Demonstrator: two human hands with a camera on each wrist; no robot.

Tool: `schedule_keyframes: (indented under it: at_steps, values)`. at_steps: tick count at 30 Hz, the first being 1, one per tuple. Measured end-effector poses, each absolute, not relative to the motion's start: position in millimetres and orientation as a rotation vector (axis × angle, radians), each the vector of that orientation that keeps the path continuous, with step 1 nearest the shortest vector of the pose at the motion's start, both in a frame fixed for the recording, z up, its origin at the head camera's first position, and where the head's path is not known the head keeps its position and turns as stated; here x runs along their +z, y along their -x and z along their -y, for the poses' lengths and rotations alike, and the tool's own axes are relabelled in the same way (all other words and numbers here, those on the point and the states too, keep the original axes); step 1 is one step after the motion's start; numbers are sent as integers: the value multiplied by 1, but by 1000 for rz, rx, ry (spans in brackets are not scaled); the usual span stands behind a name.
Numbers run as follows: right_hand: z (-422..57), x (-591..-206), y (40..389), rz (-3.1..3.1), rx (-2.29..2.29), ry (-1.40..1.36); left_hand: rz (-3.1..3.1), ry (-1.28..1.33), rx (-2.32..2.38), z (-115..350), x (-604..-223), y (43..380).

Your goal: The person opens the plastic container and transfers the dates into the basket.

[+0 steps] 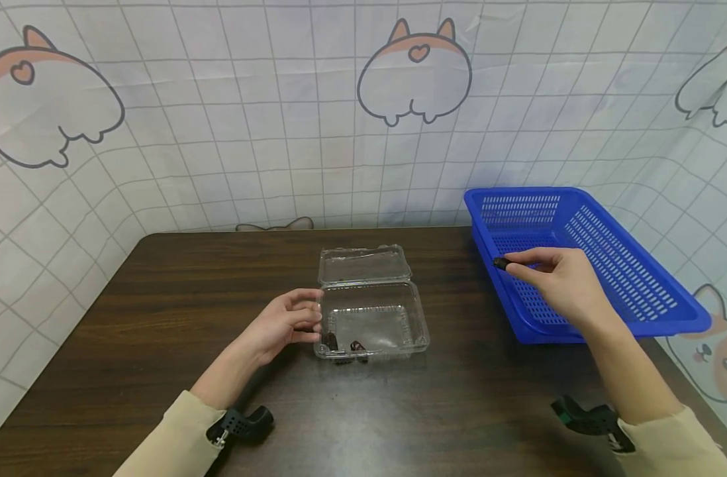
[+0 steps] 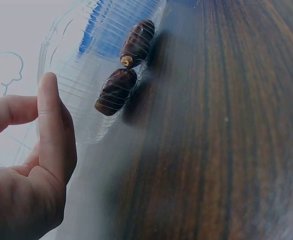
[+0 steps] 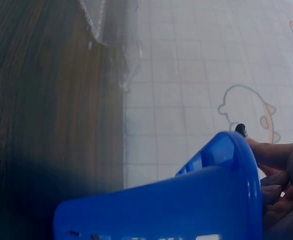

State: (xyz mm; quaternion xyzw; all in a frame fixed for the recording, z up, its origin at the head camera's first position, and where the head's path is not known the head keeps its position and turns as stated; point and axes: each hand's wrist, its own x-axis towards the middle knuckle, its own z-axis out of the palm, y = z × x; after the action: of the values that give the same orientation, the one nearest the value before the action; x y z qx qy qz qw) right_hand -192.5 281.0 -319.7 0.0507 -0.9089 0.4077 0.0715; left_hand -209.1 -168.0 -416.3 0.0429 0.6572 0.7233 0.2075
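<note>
A clear plastic clamshell box [image 1: 420, 311] stands on the table with its lid [image 1: 363, 265] folded back. Inside, at the front left, lie two dark brown wrinkled dates, one date [image 2: 138, 42] end to end with the other [image 2: 116, 91], both seen through the clear wall. My left hand [image 1: 283, 324] rests its fingertips against the box's left side, fingers loosely extended. Between thumb and index finger, my right hand [image 1: 563, 281] pinches a dark date [image 1: 501, 263] above the left rim of the blue basket [image 1: 637, 265]. In the right wrist view that date [image 3: 241, 130] is mostly hidden.
The blue slotted basket occupies the right side of the dark wooden table [image 1: 179, 298], its right end near the table's edge. A white cloth wall [image 1: 250, 132] with a grid and cartoon print closes off the back and sides.
</note>
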Motion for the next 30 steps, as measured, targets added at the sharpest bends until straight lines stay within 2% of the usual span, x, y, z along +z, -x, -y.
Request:
schedule_keyframes:
  at_steps: [30]
  values:
    - [-314,-329,183,2728,1263,-40,-1848,-122,2010,167,-416,208]
